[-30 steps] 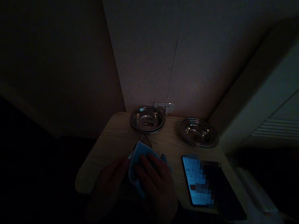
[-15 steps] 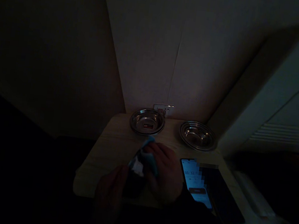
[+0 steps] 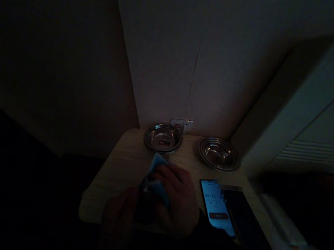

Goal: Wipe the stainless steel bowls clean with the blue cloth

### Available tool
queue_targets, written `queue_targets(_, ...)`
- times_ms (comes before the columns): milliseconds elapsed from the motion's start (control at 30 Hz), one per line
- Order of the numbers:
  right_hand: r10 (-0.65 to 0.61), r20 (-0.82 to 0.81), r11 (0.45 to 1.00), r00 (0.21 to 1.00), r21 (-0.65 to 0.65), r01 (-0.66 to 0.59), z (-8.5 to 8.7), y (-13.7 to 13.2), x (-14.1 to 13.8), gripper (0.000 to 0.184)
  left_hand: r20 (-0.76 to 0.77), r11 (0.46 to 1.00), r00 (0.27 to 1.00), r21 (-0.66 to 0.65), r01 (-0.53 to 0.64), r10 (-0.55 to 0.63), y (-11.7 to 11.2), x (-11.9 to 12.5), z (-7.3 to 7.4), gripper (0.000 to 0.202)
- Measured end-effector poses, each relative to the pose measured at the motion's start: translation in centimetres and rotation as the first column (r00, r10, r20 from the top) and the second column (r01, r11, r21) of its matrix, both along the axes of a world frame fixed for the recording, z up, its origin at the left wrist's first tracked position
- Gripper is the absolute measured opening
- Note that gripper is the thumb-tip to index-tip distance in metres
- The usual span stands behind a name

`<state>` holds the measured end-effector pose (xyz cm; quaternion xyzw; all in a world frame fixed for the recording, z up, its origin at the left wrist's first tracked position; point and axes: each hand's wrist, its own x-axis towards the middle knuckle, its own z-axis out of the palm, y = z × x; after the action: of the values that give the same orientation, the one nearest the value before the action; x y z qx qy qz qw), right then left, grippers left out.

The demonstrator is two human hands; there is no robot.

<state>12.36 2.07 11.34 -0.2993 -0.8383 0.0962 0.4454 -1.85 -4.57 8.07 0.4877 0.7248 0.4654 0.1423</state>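
Observation:
In dim light, my right hand (image 3: 177, 201) is closed around a light blue cloth (image 3: 158, 161), pressing it on a dark, shiny metal dish (image 3: 145, 186). My left hand (image 3: 119, 212) pinches the left edge of that dish. Most of the dish is lost in shadow and behind my right hand, so its full shape is hard to make out. Both hands are over the front part of a small pale wooden table (image 3: 107, 186).
Shiny round metal dishes (image 3: 163, 136) with a label inside stand at the back left. More nested metal dishes (image 3: 218, 153) lie at the back right. A lit phone (image 3: 217, 206) rests beside a dark flat slab (image 3: 249, 224). Behind is a wall socket (image 3: 181, 124).
My right hand and the cloth have shifted slightly left over the dish, and less of its bright surface shows. My left hand stays at its edge. The view has tilted a little.

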Motion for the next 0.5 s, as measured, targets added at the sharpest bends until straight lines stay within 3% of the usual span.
queue_targets(100,-0.056,-0.015,0.993,0.998,-0.103,0.054,0.0,0.2,-0.1,0.031,-0.018,0.998,0.998,0.037,-0.055,0.056,0.1,-0.1,-0.2,0.032)
queue_targets(267,0.033,-0.013,0.998,0.999,0.048,-0.032,0.0,-0.1,-0.4,0.035,-0.031,0.999,0.999,0.0,-0.035,0.034,0.4,-0.1,0.7,0.035)
queue_targets(400,-0.078,-0.019,0.989,0.997,-0.124,0.075,0.0,0.3,-0.4,0.03,-0.034,0.994,0.994,0.027,-0.106,0.107,0.0,0.4,0.7,0.035)
queue_targets(500,-0.016,-0.016,0.999,1.0,-0.03,0.016,0.1,0.0,-0.5,0.033,-0.015,0.994,0.995,0.038,-0.102,0.103,-0.2,0.5,0.8,0.035)
